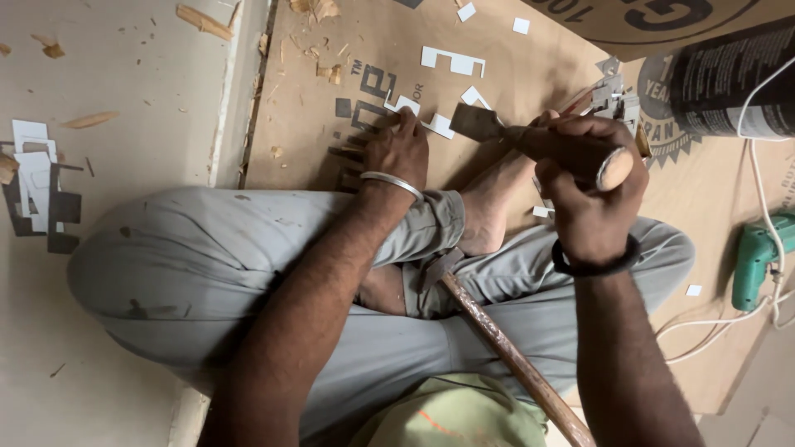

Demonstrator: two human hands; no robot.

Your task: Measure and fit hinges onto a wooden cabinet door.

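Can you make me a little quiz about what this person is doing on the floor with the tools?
1. Which hand grips the chisel?
2. True or false: the left hand presses on the brown board.
3. What lies across the lap: A) hammer, B) saw, C) broom?

Key: 1. The right hand. 2. True. 3. A.

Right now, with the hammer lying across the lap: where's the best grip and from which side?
Probably the wooden handle mid-shaft, coming from above. The hammer lies diagonally across the grey trousers, its head tucked by the foot, the shaft bare and exposed. The left hand rests on cardboard; the right hand holds a chisel.
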